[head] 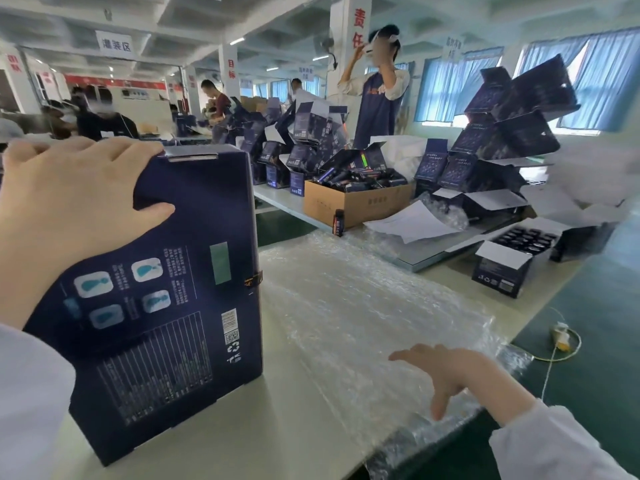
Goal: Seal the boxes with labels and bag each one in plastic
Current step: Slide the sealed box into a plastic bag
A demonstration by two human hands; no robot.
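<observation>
Navy box [180, 271], gripped by left hand [69, 202] at 9 o'clock, awaits bagging; open-fingered right hand [460, 379] at 5 o'clock should lift 1 plastic bag [346, 306].

Pale worktable [277, 427], upright dark blue box [173, 289], bubble wrap [363, 306] spread beside it, open box [502, 271] farther back

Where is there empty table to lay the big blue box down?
The bare table in front, between the blue box your left hand holds and the plastic sheet. A narrower bare strip lies between the plastic and the open box of bottles. Farther back, around the cardboard carton, it is crowded.
</observation>
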